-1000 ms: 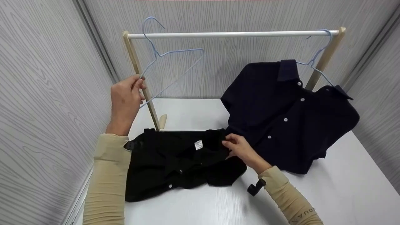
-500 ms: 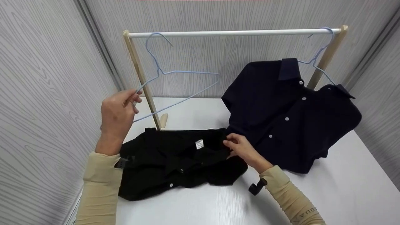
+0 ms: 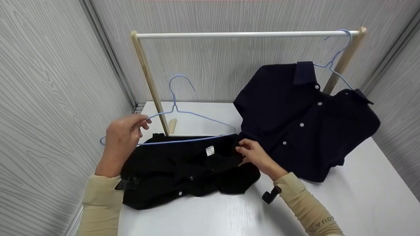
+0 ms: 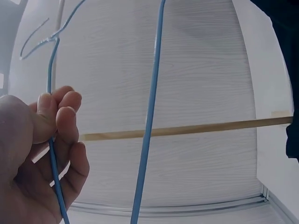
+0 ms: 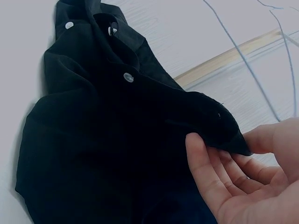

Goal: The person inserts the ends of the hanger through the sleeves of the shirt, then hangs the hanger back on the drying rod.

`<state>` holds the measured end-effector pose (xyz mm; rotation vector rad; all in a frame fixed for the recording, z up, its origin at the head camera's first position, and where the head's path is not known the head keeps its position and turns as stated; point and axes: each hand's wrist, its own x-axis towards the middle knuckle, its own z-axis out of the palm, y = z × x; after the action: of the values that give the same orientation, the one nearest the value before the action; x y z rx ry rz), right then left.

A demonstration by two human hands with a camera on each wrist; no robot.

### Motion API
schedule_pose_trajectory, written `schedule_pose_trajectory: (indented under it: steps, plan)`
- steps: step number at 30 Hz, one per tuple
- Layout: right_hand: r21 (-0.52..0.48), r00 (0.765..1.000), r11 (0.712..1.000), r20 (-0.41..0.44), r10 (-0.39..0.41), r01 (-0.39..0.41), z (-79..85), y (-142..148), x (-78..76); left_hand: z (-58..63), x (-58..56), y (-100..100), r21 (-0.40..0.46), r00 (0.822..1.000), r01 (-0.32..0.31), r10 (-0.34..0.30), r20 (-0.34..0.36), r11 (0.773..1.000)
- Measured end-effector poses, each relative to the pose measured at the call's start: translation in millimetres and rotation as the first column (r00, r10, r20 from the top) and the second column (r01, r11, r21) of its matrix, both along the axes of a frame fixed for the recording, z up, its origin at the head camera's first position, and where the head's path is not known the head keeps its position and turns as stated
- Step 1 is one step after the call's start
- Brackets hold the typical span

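A blue wire hanger point(image 3: 175, 107) is held by my left hand point(image 3: 120, 139) on its left shoulder, hook upward. Its lower bar crosses over the top of the black shirt point(image 3: 164, 170), which lies folded on the table with a white label point(image 3: 210, 150) showing. In the left wrist view the thumb and curled fingers of my left hand point(image 4: 42, 144) close round the hanger wire point(image 4: 152, 100). My right hand point(image 3: 257, 155) pinches the shirt's upper right edge, close to the hanger's right end. The right wrist view shows thumb and fingers on the black cloth point(image 5: 117, 140).
A rack with a white rail point(image 3: 246, 34) and wooden legs point(image 3: 149, 78) stands at the back of the white table point(image 3: 210, 216). On its right end a navy shirt point(image 3: 275, 101) hangs from another blue hanger point(image 3: 331, 62). Grey wood-patterned walls point(image 3: 42, 98) enclose the table.
My left hand has lowered the hanger from rail height to the black shirt, levelling it and bringing its right end near my right hand. The right hand keeps its pinch in place.
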<state>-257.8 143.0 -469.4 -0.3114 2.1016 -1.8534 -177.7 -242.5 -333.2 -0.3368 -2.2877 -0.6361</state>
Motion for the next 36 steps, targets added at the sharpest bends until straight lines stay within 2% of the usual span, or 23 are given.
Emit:
schedule_pose_trajectory:
  steps: [7, 12, 23, 27, 30, 33, 36]
  plan:
    - [-0.009, 1.000, 1.000, -0.009, -0.007, 0.007, 1.8, -0.2, -0.5, -11.8, 3.5, -1.1, -0.066, 1.000, 0.029, -0.028, 0.014, 0.997]
    - [-0.011, 1.000, 1.000, -0.013, -0.003, 0.002, 5.5, -0.6, 0.0, -23.5, 3.6, 2.4, -0.077, 0.999, 0.048, -0.047, 0.018, 0.996]
    - [0.004, 0.999, 1.000, -0.041, 0.007, -0.007, 10.8, -2.4, -0.8, -50.9, 2.0, 23.9, -0.070, 0.989, 0.112, -0.105, 0.099, 0.991]
    - [0.094, 0.988, 0.995, -0.151, -0.011, 0.025, 14.9, -5.3, 0.4, -57.9, 2.3, 32.4, -0.068, 0.990, 0.122, -0.116, 0.080, 0.990]
    - [0.162, 0.963, 0.983, -0.265, -0.039, 0.084, 19.5, -8.7, 1.1, -61.1, 2.4, 39.3, -0.067, 0.989, 0.132, -0.127, 0.071, 0.989]
    - [0.179, 0.938, 0.975, -0.341, -0.061, 0.129, 23.6, -13.0, 0.8, -63.9, 2.1, 47.0, -0.062, 0.988, 0.145, -0.140, 0.070, 0.988]
    - [0.174, 0.918, 0.975, -0.392, -0.058, 0.136, 27.2, -17.8, 0.6, -66.6, 1.1, 54.7, -0.050, 0.986, 0.158, -0.155, 0.069, 0.986]
